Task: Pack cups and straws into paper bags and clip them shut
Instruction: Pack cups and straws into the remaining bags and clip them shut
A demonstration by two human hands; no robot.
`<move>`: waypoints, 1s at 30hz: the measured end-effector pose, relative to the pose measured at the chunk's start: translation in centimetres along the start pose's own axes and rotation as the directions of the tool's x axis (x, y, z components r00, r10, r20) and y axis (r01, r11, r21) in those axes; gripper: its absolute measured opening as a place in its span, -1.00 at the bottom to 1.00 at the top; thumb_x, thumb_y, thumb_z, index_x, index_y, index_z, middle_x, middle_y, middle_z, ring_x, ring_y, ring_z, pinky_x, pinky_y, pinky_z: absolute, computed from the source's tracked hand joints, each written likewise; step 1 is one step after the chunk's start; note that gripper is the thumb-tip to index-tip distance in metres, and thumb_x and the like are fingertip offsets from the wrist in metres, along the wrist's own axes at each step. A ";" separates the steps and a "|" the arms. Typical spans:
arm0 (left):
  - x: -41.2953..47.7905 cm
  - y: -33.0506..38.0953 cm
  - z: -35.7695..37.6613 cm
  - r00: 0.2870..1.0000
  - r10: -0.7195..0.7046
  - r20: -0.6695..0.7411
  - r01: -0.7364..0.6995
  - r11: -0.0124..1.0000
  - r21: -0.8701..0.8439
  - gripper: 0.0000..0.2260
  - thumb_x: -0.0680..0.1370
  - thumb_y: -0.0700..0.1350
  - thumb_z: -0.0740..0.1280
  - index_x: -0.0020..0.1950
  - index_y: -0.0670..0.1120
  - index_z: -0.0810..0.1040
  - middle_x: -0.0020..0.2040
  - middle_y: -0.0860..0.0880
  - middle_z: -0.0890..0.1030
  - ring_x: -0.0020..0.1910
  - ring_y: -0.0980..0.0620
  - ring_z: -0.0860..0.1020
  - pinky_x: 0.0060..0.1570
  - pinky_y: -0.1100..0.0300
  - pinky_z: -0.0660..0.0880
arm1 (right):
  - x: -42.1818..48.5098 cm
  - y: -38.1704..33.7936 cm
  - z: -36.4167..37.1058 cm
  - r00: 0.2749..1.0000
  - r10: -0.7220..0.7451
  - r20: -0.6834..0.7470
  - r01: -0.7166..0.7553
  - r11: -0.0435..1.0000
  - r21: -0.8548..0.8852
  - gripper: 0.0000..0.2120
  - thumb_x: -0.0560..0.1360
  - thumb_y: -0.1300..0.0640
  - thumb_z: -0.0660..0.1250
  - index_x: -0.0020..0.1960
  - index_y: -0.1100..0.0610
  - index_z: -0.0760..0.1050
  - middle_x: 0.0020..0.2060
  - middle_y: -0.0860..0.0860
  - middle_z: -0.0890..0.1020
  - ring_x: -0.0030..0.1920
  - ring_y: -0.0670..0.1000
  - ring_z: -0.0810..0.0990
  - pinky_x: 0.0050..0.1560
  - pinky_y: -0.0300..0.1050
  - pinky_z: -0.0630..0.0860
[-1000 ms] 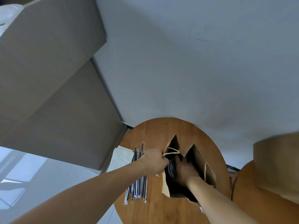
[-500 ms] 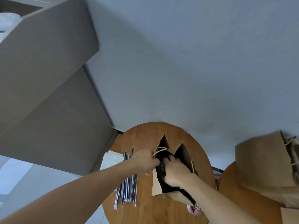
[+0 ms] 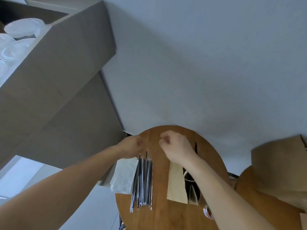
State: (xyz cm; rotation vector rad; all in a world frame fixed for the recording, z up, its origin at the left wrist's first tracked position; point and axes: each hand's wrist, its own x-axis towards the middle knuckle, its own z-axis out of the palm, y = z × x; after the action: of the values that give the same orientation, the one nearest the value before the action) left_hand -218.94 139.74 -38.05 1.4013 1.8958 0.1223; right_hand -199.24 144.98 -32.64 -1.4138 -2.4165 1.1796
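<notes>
An open brown paper bag (image 3: 177,185) stands on the round wooden table (image 3: 166,216), its inside dark and its cord handle showing. My right forearm crosses over its mouth. My right hand (image 3: 174,146) hovers beyond the bag with fingers curled into a fist and nothing visible in it. A bundle of wrapped black straws (image 3: 143,180) lies to the left of the bag. My left hand (image 3: 131,146) is curled right at the far tips of the straws; blur hides whether it pinches one.
White paper sheets (image 3: 124,176) lie left of the straws at the table edge. A large cardboard box (image 3: 58,63) at upper left holds clear plastic cups (image 3: 21,29). Another brown bag (image 3: 279,163) sits on a second wooden table (image 3: 259,209) at right. A red-and-white item (image 3: 207,213) shows under my right arm.
My right hand has come out of the bag and moved past it. My left hand let go of the bag's handle and shifted left to the far end of the straws.
</notes>
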 end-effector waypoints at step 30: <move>2.5 -16.7 6.8 0.921 -0.351 0.170 0.390 0.857 -0.338 -0.76 0.59 -0.19 0.23 0.21 -0.19 0.56 0.07 -0.13 0.59 -0.14 0.01 0.51 -0.27 0.31 0.41 | 7.0 7.8 29.0 0.845 0.503 0.183 -0.505 0.862 -0.038 -0.64 0.51 0.05 0.30 -0.43 0.09 0.35 -0.57 -0.06 0.35 -0.59 -0.10 0.31 -0.49 -0.26 0.27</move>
State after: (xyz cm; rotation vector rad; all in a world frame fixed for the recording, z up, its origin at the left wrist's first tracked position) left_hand -228.02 132.94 -52.34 0.7615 1.9021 0.1982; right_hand -210.58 136.03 -59.89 -2.1114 -2.1984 1.4832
